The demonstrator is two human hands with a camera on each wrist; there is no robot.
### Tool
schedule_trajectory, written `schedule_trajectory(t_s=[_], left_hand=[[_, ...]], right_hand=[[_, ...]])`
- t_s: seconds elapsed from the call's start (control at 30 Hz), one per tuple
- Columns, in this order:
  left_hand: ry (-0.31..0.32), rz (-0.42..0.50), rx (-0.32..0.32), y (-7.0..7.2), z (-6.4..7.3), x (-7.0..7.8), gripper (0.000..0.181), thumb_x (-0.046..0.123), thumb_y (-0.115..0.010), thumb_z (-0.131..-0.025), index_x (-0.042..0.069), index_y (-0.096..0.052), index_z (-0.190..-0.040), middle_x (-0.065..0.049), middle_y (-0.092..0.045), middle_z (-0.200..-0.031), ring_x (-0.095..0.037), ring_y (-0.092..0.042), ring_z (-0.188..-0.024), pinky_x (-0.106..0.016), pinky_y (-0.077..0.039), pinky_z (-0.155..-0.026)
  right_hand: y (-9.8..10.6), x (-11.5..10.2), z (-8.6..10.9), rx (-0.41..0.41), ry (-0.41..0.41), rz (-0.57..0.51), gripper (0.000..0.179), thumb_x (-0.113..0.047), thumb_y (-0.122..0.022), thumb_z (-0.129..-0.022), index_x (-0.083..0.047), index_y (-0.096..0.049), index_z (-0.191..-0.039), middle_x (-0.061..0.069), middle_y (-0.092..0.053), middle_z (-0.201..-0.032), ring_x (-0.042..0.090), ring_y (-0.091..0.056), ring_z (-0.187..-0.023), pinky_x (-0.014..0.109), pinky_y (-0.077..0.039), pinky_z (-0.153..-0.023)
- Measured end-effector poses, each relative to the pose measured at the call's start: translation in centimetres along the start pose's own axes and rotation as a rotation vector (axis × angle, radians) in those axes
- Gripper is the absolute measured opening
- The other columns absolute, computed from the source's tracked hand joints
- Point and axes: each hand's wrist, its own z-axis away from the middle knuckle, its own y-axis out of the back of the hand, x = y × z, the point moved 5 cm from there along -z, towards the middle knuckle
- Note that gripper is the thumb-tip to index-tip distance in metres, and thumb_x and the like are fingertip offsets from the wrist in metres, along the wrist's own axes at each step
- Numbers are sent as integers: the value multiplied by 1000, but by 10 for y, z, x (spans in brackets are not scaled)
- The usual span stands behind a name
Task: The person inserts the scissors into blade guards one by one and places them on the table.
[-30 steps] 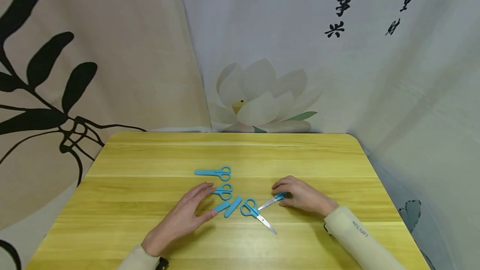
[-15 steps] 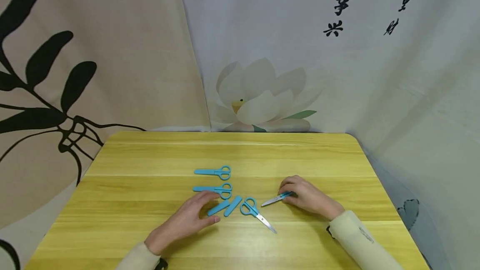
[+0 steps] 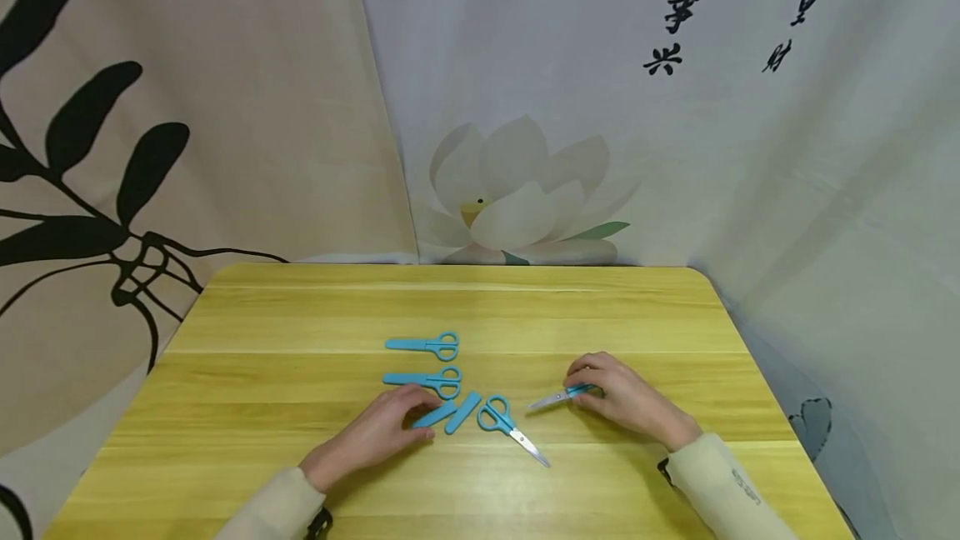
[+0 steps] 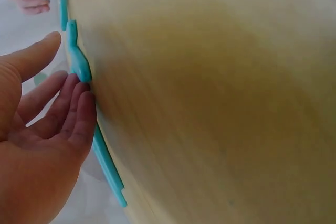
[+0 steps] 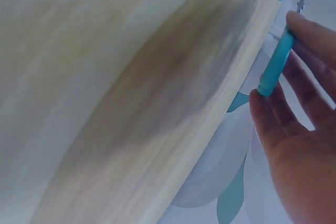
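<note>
My right hand (image 3: 626,397) holds a pair of blue-handled scissors (image 3: 553,399) by the handles, bare blades pointing left. The right wrist view shows thumb and fingers on the blue handle (image 5: 276,62). My left hand (image 3: 378,433) is low over the table, thumb and fingers spread apart at the left end of a blue blade cover (image 3: 438,414). A second blade cover (image 3: 462,412) lies just right of it. Beside that lie bare-bladed scissors (image 3: 496,416), tips toward the front right. In the left wrist view, the fingers overlap a blue piece (image 4: 80,61).
Two covered pairs of blue scissors lie farther back, one pair (image 3: 411,344) behind the other pair (image 3: 412,378), handles to the right. The wooden table (image 3: 600,307) ends at a printed curtain (image 3: 525,65).
My right hand has moved right with its scissors, away from the scissors on the table. The left hand has drawn slightly toward the front, off the nearer covered scissors, and its fingers have closed in somewhat.
</note>
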Motion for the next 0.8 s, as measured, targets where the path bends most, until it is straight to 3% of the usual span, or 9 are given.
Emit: schedule_trajectory(t_s=[0.2, 0.47, 0.67, 0.8], left_hand=[[-7, -37, -42, -3, -6, 2, 35, 16, -81, -91, 4, -71, -122, -3, -68, -118, -19, -63, -108, -40, -54, -95], [33, -122, -75, -9, -9, 4, 35, 16, -81, -91, 6, -72, -123, -2, -65, -119, -24, -61, -114, -48, -50, -100], [-4, -83, -76, -9, -8, 8, 23, 9, -77, -93, 8, -74, -116, 2, -65, -109, -12, -61, -97, -34, -54, -86], [-15, -80, -79, -11, -9, 9, 20, 8, -75, -95, 9, -76, -115, 4, -64, -107, -10, -60, -97, -34, -54, -86]], right_hand=[[-2, 0, 2, 7, 12, -7, 23, -16, -80, -93, -12, -77, -115, -4, -65, -122, 19, -59, -117, 41, -54, -97], [-4, -2, 1, 11, 15, -20, 22, -16, -80, -93, -13, -77, -115, -4, -65, -122, 19, -59, -117, 41, -54, -97], [-4, -2, 1, 9, 7, -23, 22, -15, -80, -93, -14, -76, -115, -5, -65, -122, 19, -59, -116, 41, -54, -96], [-4, -4, 2, 18, 17, -26, 22, -14, -80, -92, -13, -77, -114, -3, -65, -121, 20, -59, -115, 42, -55, -95]])
